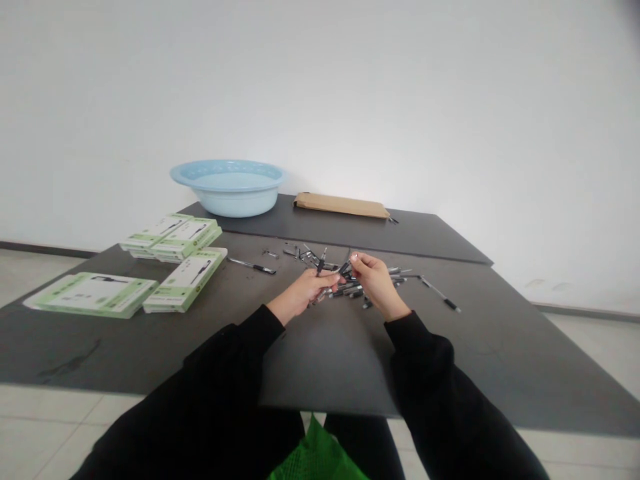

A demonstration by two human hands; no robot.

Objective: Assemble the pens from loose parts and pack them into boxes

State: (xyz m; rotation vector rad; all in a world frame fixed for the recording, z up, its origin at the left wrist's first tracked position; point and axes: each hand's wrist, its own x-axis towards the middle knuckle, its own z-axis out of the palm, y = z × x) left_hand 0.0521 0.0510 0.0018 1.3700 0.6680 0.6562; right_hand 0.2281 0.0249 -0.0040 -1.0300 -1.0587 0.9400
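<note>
My left hand (311, 288) is closed around a pen (321, 263) with a black grip that points up and away from me. Close beside it, my right hand (371, 273) pinches something small and dark near its fingertips, apparently the end of another pen (345, 267) that reaches toward the left hand. Both hands are above a loose pile of pens (356, 289) with clear barrels and black grips or caps. The fingers partly hide the pile.
Green and white pen boxes (183, 280) lie at the left, some stacked. A light blue basin (235, 200) and a brown cardboard piece (340, 205) rest at the back. Single pens lie left (253, 265) and right (440, 293) of the pile on the dark table (330, 367).
</note>
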